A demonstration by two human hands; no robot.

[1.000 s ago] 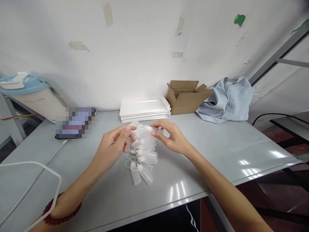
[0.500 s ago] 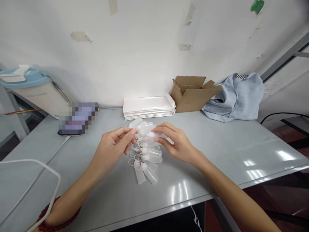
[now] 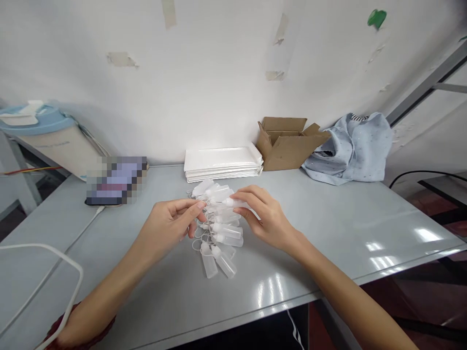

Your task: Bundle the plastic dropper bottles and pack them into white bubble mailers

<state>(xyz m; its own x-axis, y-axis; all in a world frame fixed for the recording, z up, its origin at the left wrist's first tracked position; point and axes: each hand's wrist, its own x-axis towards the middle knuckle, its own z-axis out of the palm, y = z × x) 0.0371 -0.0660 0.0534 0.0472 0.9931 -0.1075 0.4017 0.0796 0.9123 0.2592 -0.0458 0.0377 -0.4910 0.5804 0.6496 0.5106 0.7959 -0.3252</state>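
Note:
A pile of small translucent plastic squeeze bottles [image 3: 228,229] with white caps and thin loops lies on the grey table. My right hand [image 3: 268,216] is closed around one small squeeze bottle [image 3: 228,201] at the pile's right side; its cap end points left and the fingers hide most of its body. Thumb and forefinger of my left hand [image 3: 178,218] are pinched together at the pile's left edge, by the loops. Whatever lies between those fingertips is too small to make out.
Behind the pile is a stack of white flat packets [image 3: 221,163]. Beside it stand an open cardboard box [image 3: 292,150] and a light blue cloth bag [image 3: 365,150]. On the left are a phone [image 3: 116,182] with a white cable [image 3: 78,243] and a blue-lidded container [image 3: 54,141].
Both hands keep nearly the same hold, the right on the bottle and the left pinched. The whole view has shifted slightly.

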